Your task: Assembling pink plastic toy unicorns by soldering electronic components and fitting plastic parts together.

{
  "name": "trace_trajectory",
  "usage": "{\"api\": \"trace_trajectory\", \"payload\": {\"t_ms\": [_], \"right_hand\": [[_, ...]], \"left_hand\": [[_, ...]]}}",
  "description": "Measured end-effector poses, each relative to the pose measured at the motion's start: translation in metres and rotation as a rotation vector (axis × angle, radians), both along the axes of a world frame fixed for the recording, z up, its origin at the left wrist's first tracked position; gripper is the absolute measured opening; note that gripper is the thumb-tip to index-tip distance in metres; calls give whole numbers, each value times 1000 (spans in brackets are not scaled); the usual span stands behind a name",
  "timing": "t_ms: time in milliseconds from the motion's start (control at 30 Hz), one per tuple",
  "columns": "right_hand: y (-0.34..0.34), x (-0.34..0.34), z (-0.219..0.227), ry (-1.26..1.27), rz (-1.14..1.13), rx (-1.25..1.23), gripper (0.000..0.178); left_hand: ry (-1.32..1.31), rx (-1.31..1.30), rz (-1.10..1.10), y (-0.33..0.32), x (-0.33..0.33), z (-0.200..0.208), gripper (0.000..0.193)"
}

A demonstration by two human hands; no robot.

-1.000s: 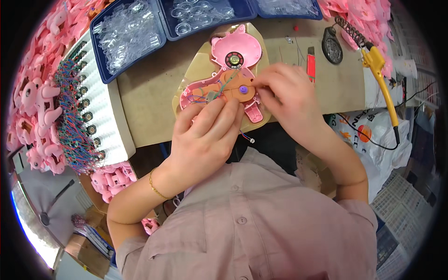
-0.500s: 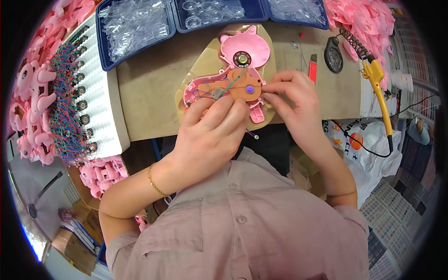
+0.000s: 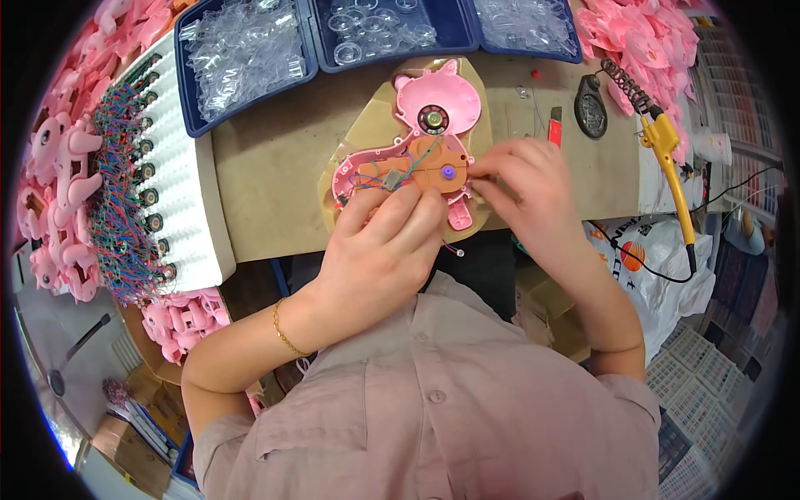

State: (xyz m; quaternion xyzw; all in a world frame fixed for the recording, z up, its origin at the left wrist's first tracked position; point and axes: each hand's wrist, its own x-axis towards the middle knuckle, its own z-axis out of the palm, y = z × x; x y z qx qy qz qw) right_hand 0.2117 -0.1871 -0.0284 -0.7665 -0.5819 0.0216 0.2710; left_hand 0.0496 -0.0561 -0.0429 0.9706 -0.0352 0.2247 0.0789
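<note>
A pink half shell [image 3: 458, 93] of an animal-shaped toy lies hollow side up in a tan holder [image 3: 364, 127]. In its head part sits a round black speaker [image 3: 432, 119]. The body part carries an orange gearbox [image 3: 423, 177] with a purple knob [image 3: 448, 172] and thin coloured wires [image 3: 427, 150]. My left hand [image 3: 385, 242] is closed, fingertips on the gearbox's near edge. At the shell's right edge, beside the purple knob, my right hand [image 3: 531, 187] pinches thumb and forefinger together; what lies between them is too small to make out.
Blue bins [image 3: 310, 62] of clear plastic parts line the back. Wired speakers stand on a white ridged tray [image 3: 193, 183] at left. Pink shells [image 3: 637, 46] are heaped on both sides. A yellow soldering iron [image 3: 667, 142] in a coiled stand and a red cutter [image 3: 555, 129] are at right.
The whole view has shifted slightly, so the bench sits a little lower. Both hands keep nearly the same place at the gearbox and the shell's right edge.
</note>
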Motion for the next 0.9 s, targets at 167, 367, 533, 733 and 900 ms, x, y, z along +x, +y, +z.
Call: {"api": "trace_trajectory", "payload": {"t_ms": [167,367,533,733,900], "right_hand": [[8,6,15,-15,105,-160,13],[17,17,26,24,161,-205,14],[24,18,29,50,188,-276,14],[2,4,17,-163,199,-261,23],[-11,-30,16,-452,115,-288,42]], "left_hand": [[-17,18,-1,3,1,-1,25],[88,-8,2,-1,-1,5,39],[-13,-16,-18,3,2,0,27],[1,-21,-7,2,2,0,27],[38,-54,-10,1,-1,3,33]]}}
